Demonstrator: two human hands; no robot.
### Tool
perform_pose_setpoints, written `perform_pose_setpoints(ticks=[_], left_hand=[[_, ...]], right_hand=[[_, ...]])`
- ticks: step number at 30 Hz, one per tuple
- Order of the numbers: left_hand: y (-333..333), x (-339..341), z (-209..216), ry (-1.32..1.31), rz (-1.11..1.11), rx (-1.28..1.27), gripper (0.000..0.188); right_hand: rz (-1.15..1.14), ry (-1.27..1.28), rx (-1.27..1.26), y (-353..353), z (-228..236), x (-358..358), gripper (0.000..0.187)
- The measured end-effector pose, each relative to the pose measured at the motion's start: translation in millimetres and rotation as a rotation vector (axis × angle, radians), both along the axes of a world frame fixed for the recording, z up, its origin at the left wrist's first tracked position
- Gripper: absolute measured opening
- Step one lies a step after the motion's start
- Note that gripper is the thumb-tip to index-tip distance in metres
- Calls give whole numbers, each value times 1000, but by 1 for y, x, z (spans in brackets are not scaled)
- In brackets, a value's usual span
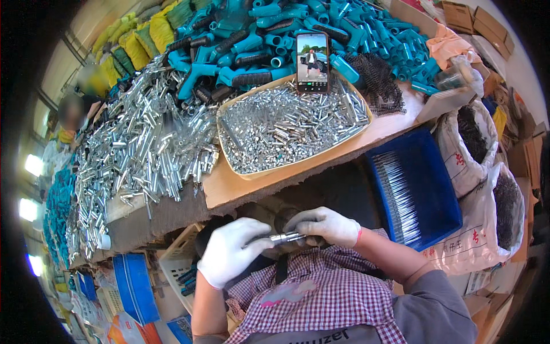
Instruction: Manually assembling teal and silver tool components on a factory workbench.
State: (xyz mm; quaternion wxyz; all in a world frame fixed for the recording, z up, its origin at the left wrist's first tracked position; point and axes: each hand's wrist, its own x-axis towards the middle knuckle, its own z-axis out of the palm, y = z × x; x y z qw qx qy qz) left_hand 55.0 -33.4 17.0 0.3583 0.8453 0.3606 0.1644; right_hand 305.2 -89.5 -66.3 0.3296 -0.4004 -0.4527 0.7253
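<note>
Workshop surface is light wood, heavily loaded. Far side: big heap of teal pistol-shaped handles, some with black grip covers; yellow and green sacks behind, to the left. Left side: loose pile of silver metal tubes, spreading to the near edge. Middle: cream-rimmed tray full of small silver fittings, with a phone standing upright at its far rim, screen lit. Dark coil springs bunch just right of the phone.

Off the right end: blue bin with a row of thin silver rods along its left half. Beyond it, white sacks, open, dark contents.

Person wears white gloves and a checked apron. Metal part, slim and silver, is held between both hands, in front of the apron and below the near edge. Left grip pinches its left end, thumb against fingers. Right grip pinches the right end, fingers curled over; exact fingertip contact is too small to tell.
</note>
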Motion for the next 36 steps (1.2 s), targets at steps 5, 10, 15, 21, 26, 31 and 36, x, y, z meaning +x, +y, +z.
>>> perform_pose_setpoints(ticks=[5, 10, 15, 21, 26, 31, 36], left_hand=[[7, 27, 26, 98, -256, 327, 50], [0, 42, 2, 268, -280, 323, 54], [-3, 56, -11, 261, -252, 248, 50], [-6, 63, -21, 131, -284, 53, 55], [-22, 71, -41, 122, -204, -12, 46], [-45, 74, -57, 86, -62, -72, 33], [-53, 65, -72, -44, 214, -183, 32]], right_hand=[[-161, 116, 43, -7, -5, 0, 38], [-257, 110, -71, -10, 1, 5, 38], [-275, 171, -172, -13, -3, 13, 44], [-381, 20, 59, -24, -27, 17, 38], [-486, -199, 394, -34, -39, 0, 30], [-450, -272, 303, -56, -40, 28, 28], [-715, -1009, 284, -93, -87, 174, 23]])
